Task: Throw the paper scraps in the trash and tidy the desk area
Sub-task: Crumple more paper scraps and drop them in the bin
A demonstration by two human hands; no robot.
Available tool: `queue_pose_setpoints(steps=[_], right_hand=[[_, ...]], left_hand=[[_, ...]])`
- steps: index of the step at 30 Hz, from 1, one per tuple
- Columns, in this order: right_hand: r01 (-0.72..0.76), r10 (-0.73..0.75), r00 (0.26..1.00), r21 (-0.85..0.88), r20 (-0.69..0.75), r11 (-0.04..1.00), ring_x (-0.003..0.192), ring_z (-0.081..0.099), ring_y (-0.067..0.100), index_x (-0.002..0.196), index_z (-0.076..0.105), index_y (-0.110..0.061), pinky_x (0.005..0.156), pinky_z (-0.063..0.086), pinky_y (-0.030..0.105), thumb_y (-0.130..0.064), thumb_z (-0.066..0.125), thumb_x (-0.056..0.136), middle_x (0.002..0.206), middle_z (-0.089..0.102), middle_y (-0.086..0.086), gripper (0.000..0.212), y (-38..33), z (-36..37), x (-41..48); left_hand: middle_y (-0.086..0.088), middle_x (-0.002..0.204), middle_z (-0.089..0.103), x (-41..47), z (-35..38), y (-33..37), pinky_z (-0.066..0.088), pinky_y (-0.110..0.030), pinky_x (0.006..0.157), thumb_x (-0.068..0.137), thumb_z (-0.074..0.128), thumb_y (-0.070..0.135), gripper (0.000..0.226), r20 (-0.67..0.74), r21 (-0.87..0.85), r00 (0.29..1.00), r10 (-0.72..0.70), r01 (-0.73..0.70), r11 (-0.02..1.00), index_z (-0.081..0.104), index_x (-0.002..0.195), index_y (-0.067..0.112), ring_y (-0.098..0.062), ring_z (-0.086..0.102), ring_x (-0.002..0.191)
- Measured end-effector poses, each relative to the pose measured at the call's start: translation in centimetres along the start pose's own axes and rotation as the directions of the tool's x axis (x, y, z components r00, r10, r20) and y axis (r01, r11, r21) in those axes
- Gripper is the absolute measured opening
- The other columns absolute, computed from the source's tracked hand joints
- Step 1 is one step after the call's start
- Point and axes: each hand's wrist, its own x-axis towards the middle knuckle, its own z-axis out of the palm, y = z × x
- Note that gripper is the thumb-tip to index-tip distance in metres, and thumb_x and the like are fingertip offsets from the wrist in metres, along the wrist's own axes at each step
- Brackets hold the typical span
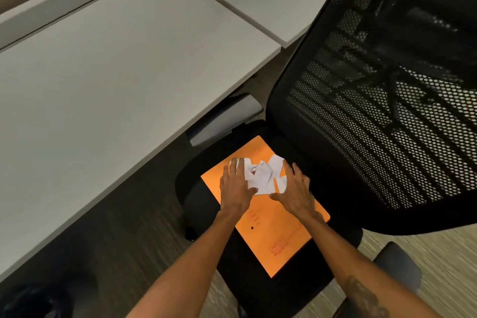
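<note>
White torn paper scraps (263, 177) are lying in a loose heap on the far half of a flat orange paper envelope (280, 237). The envelope is itself resting on the black fabric seat (193, 183) of a mesh-backed office chair (387, 111), near the edge of the white laminate desk (103, 72). The left hand (236, 187) is lying flat at the heap's left side, fingers straight and close together, fingertips overlapping the outermost scrap. The right hand (296, 192) is flanking the heap's right side, fingers straight and slightly spread, thumb pointing toward the middle. Neither hand is gripping anything.

Step in hand, as judged: gathering. The two palms are bracketing the scraps as if to crowd them into one pile. The next move is calling for either cupping both hands under the heap or lifting the envelope by its edges as a tray; the light pieces are likely to slip from a loose hold. A dark shape (25, 302) on the floor beneath the desk's near corner may be the trash bin, but it is too dim to tell.
</note>
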Motion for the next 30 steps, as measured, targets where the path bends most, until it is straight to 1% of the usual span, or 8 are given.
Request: queue_pose_setpoints(steps=[6,8,12,16,21,24,27,30], right_hand=[[-0.025,0.031,0.999,-0.121,0.044,0.992,0.144,0.018,0.036,0.153,0.0,-0.039,0.097,0.045,0.052,-0.047,0.088,0.063,0.163,0.005,0.004,0.126,-0.6,0.0,1.3],[-0.034,0.044,0.997,-0.146,0.071,0.989,0.144,0.018,0.037,0.153,-0.002,-0.039,0.097,0.045,0.052,-0.049,0.088,0.062,0.163,0.002,0.004,0.129,-0.8,0.1,1.8],[-0.033,0.048,0.995,-0.174,0.084,0.984,0.14,0.02,0.038,0.152,-0.006,-0.039,0.092,0.046,0.048,-0.05,0.089,0.06,0.162,-0.001,0.005,0.133,-1.5,0.2,2.7],[-0.046,0.063,0.993,-0.166,0.095,0.985,0.14,0.02,0.041,0.153,-0.005,-0.037,0.095,0.044,0.052,-0.05,0.09,0.058,0.162,0.001,0.007,0.135,-1.9,0.3,3.7],[-0.039,0.06,0.99,-0.162,0.13,0.986,0.14,0.02,0.041,0.154,-0.005,-0.036,0.098,0.043,0.051,-0.051,0.088,0.062,0.161,0.002,0.007,0.131,-2.1,0.7,4.1],[-0.022,0.043,0.991,-0.153,0.129,0.988,0.138,0.022,0.04,0.154,-0.004,-0.035,0.099,0.045,0.051,-0.051,0.086,0.066,0.159,0.004,0.007,0.127,-2.3,1.1,3.9],[-0.003,0.017,0.994,-0.132,0.106,0.991,0.137,0.024,0.039,0.155,0.002,-0.034,0.1,0.045,0.052,-0.049,0.085,0.068,0.158,0.009,0.007,0.121,-2.5,1.4,3.8],[-0.003,0.014,0.996,-0.126,0.085,0.992,0.137,0.026,0.038,0.153,0.009,-0.033,0.096,0.047,0.05,-0.047,0.086,0.067,0.156,0.015,0.006,0.117,-2.8,1.8,3.6]], left_hand=[[-0.004,0.168,0.009,1.7,0.7,-0.3,0.019,-0.05,0.122,0.075,0.087,0.034,0.111,0.024,0.1,1.0,0.02,-0.022,0.995,0.015,0.159,0.022,-0.031,0.007,0.155],[-0.004,0.168,0.009,2.2,0.9,-0.3,0.022,-0.05,0.121,0.073,0.089,0.034,0.114,0.021,0.131,1.0,0.023,-0.026,0.991,0.015,0.159,0.023,-0.032,0.008,0.154],[-0.003,0.168,0.009,3.2,1.2,-0.4,0.031,-0.05,0.117,0.07,0.091,0.031,0.118,0.024,0.17,1.0,0.013,-0.017,0.985,0.014,0.159,0.026,-0.032,0.012,0.153],[-0.005,0.167,0.01,4.0,1.6,-0.5,0.035,-0.053,0.114,0.067,0.093,0.031,0.121,0.037,0.195,0.999,0.002,-0.009,0.981,0.014,0.159,0.027,-0.034,0.012,0.152],[-0.007,0.166,0.009,4.2,2.2,-0.4,0.034,-0.05,0.115,0.072,0.089,0.032,0.112,0.074,0.218,0.997,0.015,-0.031,0.976,0.016,0.158,0.026,-0.034,0.014,0.151],[-0.007,0.163,0.017,4.1,2.5,-0.6,0.039,-0.046,0.111,0.075,0.086,0.032,0.103,0.071,0.238,0.996,0.045,-0.061,0.969,0.022,0.155,0.024,-0.032,0.02,0.146],[-0.007,0.158,0.026,3.8,2.8,-0.9,0.042,-0.043,0.106,0.076,0.085,0.027,0.093,0.06,0.229,0.997,0.058,-0.07,0.971,0.029,0.151,0.023,-0.031,0.026,0.142],[-0.006,0.155,0.028,3.6,3.1,-0.8,0.043,-0.039,0.103,0.078,0.083,0.022,0.092,0.071,0.267,0.996,0.058,-0.075,0.961,0.027,0.152,0.023,-0.03,0.029,0.138]])
